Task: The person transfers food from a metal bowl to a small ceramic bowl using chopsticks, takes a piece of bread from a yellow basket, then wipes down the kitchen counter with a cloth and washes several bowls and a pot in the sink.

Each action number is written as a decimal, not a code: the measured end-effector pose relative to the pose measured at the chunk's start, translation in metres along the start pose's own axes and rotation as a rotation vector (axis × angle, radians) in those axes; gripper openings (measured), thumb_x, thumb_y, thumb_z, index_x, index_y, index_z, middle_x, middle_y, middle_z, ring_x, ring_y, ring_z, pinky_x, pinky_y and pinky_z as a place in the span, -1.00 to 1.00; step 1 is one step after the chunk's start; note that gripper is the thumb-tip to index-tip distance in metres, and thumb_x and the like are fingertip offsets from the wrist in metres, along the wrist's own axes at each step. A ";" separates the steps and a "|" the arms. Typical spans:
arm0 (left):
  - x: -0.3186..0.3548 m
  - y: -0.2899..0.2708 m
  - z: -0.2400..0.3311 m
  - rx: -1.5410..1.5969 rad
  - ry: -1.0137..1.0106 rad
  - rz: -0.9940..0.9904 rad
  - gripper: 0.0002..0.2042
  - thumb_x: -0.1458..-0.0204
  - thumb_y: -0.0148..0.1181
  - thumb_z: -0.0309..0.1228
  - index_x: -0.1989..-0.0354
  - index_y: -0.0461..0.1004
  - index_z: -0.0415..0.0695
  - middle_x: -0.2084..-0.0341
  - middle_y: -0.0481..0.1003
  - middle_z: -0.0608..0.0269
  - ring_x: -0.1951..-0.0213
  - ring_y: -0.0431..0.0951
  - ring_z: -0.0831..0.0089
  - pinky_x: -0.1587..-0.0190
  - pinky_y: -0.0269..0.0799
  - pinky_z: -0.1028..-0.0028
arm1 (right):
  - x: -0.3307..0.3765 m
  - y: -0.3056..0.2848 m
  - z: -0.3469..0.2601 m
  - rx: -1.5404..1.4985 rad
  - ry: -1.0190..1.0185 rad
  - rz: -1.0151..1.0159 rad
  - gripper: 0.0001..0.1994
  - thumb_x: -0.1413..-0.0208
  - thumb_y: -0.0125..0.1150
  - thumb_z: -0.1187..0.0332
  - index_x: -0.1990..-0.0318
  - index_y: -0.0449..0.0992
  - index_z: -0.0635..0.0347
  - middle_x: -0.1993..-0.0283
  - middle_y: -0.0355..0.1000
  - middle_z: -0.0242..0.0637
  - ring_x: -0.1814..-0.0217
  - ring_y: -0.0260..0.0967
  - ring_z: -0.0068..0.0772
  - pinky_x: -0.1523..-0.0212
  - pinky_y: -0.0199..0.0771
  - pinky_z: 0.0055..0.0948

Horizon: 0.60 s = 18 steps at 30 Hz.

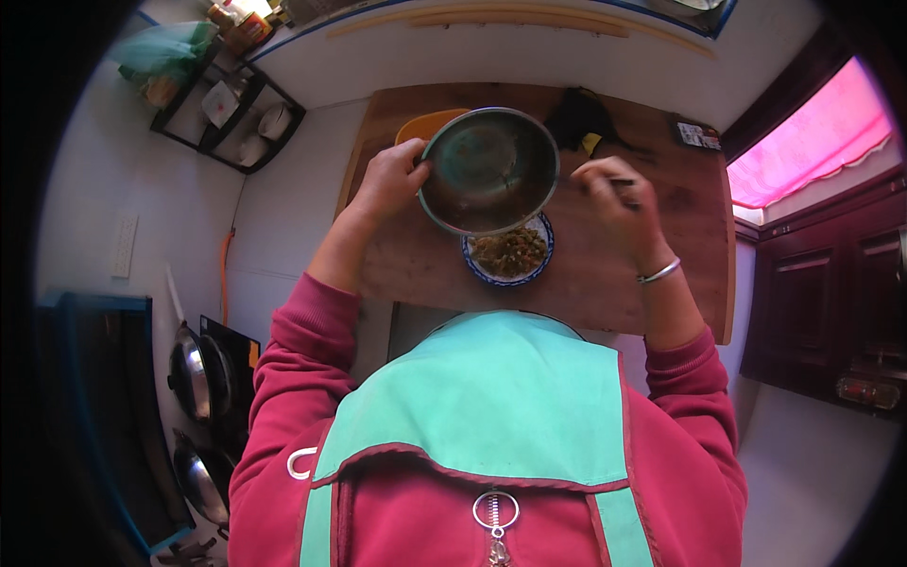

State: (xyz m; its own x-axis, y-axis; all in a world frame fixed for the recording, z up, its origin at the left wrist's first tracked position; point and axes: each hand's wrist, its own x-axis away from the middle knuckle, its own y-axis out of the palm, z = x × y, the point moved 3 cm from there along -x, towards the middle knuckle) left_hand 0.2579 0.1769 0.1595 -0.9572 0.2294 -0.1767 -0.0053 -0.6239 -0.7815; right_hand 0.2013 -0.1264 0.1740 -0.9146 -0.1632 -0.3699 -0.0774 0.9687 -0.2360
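My left hand [390, 179] grips the left rim of a round metal bowl [477, 175]. The bowl is raised over the table and tilted, its inside showing with a few food scraps stuck to it. Under its near edge sits a blue-and-white patterned plate [509, 281] bearing a heap of chopped, mixed food [510, 253]. To the right of the bowl and apart from it, my right hand [619, 200] is closed around a thin dark handle [624, 182]. Whatever is at the end of that handle cannot be made out.
Behind the bowl, an orange container [427, 126] stands partly hidden on the wooden table [661, 246]. A black cloth-like thing [579, 118] lies at the back, and a small printed packet [697, 134] at the back right corner. Pans [192, 371] hang at the left wall.
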 end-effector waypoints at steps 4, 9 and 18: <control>0.003 0.005 -0.008 0.053 0.046 0.037 -0.84 0.09 0.11 -0.40 0.31 0.43 -0.13 0.56 0.43 0.05 0.47 0.45 0.13 0.39 0.35 0.27 | -0.005 0.011 0.000 0.150 -0.136 -0.064 -0.91 -0.09 0.04 0.51 0.32 0.49 0.28 0.33 0.39 -0.35 0.31 0.34 -0.61 0.29 0.34 -0.64; 0.009 0.010 -0.014 0.034 0.053 0.031 -0.80 0.05 0.11 -0.45 0.22 0.43 -0.17 0.58 0.41 0.17 0.55 0.36 0.41 0.45 0.31 0.43 | -0.008 0.011 -0.001 -0.093 -0.070 0.012 -0.90 -0.12 0.01 0.51 0.31 0.48 0.28 0.30 0.40 -0.36 0.26 0.33 -0.64 0.26 0.34 -0.66; 0.009 0.012 -0.014 0.116 0.100 0.058 -0.78 0.01 0.10 -0.47 0.15 0.43 -0.17 0.56 0.41 0.26 0.58 0.31 0.58 0.48 0.27 0.54 | -0.016 0.027 -0.011 -0.012 -0.108 -0.110 -0.92 -0.06 0.07 0.51 0.31 0.48 0.28 0.35 0.38 -0.28 0.32 0.35 -0.55 0.31 0.35 -0.59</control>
State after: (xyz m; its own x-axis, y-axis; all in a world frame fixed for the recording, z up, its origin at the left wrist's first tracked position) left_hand 0.2535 0.1823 0.1398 -0.9232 0.2605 -0.2826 0.0100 -0.7187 -0.6953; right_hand 0.2096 -0.0957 0.1837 -0.8522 -0.2876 -0.4372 -0.1808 0.9458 -0.2697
